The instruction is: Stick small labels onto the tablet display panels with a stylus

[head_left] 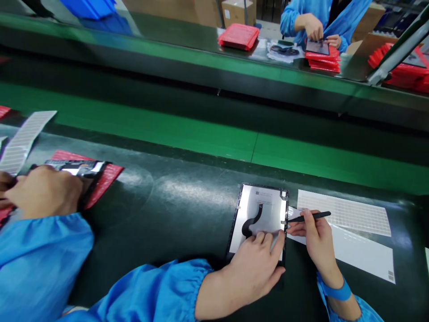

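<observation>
A tablet display panel (268, 219), with a silvery back, dark frame and curved black flex cable (251, 223), lies on the dark table. My left hand (248, 273) rests over its lower part, fingers spread against the back, with the thumb by the lower right corner. At the panel's right edge, my right hand (317, 239) pinches black tweezers (311, 217). Their tip touches a small tab there. Under and beside the right hand are a white label sheet (348, 212) with a grid and a plain white sheet (365, 257).
At far left, a co-worker's hand (50, 190) is over another panel on red bubble wrap (107, 183), near a label strip (28, 136). Across the green gap, another person's hands (311, 29) work above stacked red pouches (323, 62). A blue bin (89, 6) stands there too.
</observation>
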`<state>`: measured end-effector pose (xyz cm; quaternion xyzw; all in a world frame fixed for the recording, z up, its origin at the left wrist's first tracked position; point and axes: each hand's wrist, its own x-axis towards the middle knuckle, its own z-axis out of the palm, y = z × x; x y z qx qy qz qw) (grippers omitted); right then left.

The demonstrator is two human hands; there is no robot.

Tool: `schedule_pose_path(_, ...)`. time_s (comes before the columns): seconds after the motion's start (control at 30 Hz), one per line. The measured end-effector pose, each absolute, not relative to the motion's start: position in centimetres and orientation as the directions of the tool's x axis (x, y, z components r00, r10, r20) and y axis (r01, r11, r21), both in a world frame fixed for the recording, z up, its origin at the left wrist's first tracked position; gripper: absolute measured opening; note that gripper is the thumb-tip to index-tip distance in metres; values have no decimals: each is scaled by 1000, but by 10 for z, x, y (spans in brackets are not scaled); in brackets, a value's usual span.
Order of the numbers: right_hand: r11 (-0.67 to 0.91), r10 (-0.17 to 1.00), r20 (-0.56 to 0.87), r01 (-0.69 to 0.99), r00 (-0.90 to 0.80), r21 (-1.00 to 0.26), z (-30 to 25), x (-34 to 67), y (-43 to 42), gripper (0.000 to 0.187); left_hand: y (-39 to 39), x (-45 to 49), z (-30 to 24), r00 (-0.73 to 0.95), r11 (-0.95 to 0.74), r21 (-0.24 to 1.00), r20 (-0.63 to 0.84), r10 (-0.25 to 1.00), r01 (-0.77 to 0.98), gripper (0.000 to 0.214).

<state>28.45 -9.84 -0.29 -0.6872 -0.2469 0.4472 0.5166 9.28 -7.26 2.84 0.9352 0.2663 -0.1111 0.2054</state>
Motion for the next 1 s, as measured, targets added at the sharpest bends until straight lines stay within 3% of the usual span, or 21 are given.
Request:
schedule_pose_path(0.53, -372, 776, -380, -122, 503, -920, 0, 281, -97, 59, -65, 95, 24, 819, -725, 392, -367, 441, 566, 80)
schedule_pose_path(1.0, -362, 779, -363, -106, 511, -926, 2, 279, -98, 56, -59, 102, 27, 816, -754, 358, -417, 399, 551, 92)
